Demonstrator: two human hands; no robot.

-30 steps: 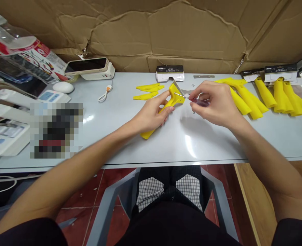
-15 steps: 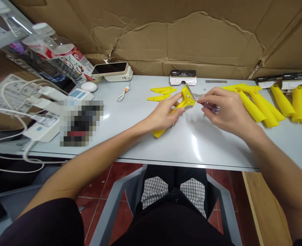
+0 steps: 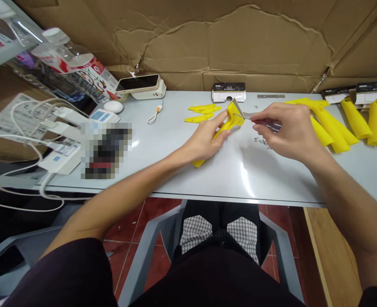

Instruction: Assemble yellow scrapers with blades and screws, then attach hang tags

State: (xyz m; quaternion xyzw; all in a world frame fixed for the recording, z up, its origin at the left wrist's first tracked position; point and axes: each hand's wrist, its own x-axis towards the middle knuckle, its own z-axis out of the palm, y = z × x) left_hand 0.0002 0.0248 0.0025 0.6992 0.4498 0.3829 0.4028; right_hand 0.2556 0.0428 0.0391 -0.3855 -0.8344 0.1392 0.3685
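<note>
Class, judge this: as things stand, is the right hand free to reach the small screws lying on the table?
Probably not freely: the right hand grips a screwdriver, though the screws lie just below it, unobstructed.

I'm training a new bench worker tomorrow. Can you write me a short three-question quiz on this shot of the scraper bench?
1. True or false: the left hand holds a yellow scraper handle on the table.
2. What does the right hand hold? A) small screwdriver B) phone C) bottle
3. Fill in: the loose yellow cover pieces lie on the ____ side of the held handle, in the picture.

Key:
1. True.
2. A: the small screwdriver, its tip at the handle's wide head.
3. Left; the pile of yellow handles lies to the right.
</note>
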